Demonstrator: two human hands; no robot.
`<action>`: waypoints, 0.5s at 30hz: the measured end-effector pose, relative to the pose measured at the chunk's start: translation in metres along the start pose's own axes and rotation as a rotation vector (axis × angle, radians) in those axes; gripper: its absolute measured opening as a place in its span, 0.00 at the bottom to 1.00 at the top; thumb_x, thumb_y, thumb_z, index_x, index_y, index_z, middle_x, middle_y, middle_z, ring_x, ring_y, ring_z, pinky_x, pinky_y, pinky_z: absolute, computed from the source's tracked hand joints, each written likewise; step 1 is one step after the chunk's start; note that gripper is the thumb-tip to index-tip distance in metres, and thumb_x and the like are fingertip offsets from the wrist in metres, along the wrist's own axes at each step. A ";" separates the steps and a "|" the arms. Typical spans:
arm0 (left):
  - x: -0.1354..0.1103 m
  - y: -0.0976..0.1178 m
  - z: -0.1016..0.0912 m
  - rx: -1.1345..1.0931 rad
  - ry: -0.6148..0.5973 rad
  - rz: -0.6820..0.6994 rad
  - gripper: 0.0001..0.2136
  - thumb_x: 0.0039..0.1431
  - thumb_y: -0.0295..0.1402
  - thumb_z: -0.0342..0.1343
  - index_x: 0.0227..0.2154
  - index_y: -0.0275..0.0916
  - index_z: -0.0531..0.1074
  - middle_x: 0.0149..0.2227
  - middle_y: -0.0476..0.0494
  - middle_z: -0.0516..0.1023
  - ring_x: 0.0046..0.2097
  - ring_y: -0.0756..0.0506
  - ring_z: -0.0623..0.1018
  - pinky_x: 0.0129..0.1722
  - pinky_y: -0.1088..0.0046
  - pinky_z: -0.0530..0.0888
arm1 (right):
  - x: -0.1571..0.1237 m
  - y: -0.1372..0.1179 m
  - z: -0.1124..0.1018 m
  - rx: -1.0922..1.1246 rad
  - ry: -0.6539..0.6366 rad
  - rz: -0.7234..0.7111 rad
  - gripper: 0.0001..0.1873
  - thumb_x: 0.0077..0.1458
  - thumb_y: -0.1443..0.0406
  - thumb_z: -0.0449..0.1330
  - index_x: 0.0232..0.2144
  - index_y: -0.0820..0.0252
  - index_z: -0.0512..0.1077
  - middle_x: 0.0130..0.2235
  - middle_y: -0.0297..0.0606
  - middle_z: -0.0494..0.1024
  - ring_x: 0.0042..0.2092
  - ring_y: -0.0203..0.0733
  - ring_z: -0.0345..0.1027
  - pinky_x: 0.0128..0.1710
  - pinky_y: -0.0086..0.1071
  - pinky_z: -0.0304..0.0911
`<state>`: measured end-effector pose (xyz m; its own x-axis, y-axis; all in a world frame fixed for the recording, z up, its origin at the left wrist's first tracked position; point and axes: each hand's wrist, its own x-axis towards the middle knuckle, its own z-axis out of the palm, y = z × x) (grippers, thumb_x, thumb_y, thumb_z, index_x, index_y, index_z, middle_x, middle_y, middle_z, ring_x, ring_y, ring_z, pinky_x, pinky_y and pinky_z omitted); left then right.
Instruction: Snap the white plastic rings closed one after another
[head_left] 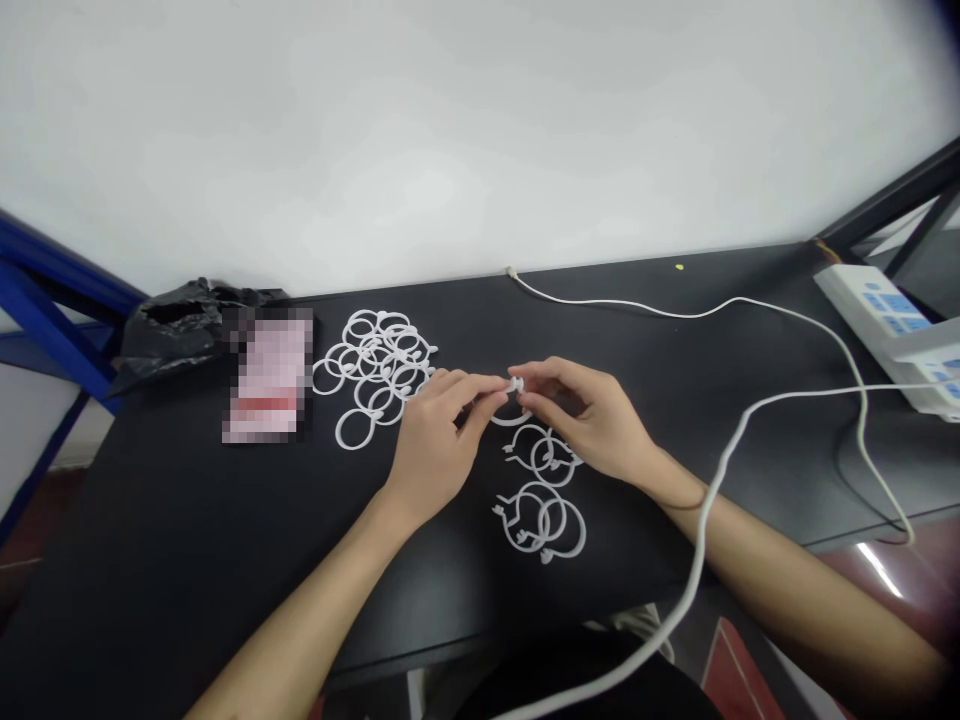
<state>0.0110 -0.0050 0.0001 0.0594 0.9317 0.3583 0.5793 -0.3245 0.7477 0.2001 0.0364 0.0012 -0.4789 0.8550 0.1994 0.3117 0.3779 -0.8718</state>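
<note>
Between my two hands, above the black table (435, 590), is a white plastic ring (511, 420) with a small clasp. My left hand (442, 430) pinches the clasp from the left with thumb and fingertips. From the right, my right hand (592, 410) grips the same ring, its fingers close to the clasp. Part of the ring is hidden by the fingers. Just below my hands lie several white rings (540, 525), with open ends showing on some. Left of my left hand is a heap of white rings (375, 365), overlapping one another.
A black plastic bag (176, 325) and a blurred pink item (270, 370) lie at the left. A white power strip (885, 330) is at the right. One white cable (637, 305) runs along the back; another (709, 500) crosses in front of my right forearm. A white wall stands behind.
</note>
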 end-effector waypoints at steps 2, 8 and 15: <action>0.000 0.000 0.000 0.003 0.010 0.015 0.06 0.64 0.30 0.56 0.39 0.41 0.77 0.34 0.51 0.78 0.34 0.50 0.74 0.37 0.71 0.71 | -0.001 0.000 0.000 -0.001 -0.008 -0.002 0.14 0.60 0.62 0.61 0.49 0.55 0.73 0.38 0.36 0.78 0.38 0.37 0.73 0.40 0.32 0.71; 0.001 0.000 -0.001 0.020 0.041 0.028 0.05 0.63 0.28 0.57 0.37 0.41 0.77 0.33 0.51 0.80 0.34 0.49 0.75 0.36 0.72 0.72 | -0.002 0.000 -0.001 0.046 -0.055 0.012 0.16 0.60 0.61 0.61 0.51 0.53 0.72 0.37 0.34 0.77 0.36 0.36 0.73 0.37 0.30 0.70; 0.000 0.002 0.000 0.048 0.045 -0.023 0.03 0.62 0.34 0.59 0.35 0.41 0.76 0.33 0.51 0.80 0.32 0.49 0.74 0.35 0.72 0.73 | -0.001 -0.004 -0.001 0.098 -0.035 0.067 0.08 0.61 0.59 0.60 0.40 0.55 0.74 0.33 0.33 0.78 0.32 0.35 0.72 0.32 0.29 0.68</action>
<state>0.0123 -0.0056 0.0014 0.0096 0.9301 0.3671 0.6184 -0.2940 0.7287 0.1999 0.0342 0.0048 -0.4889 0.8633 0.1253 0.2625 0.2825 -0.9226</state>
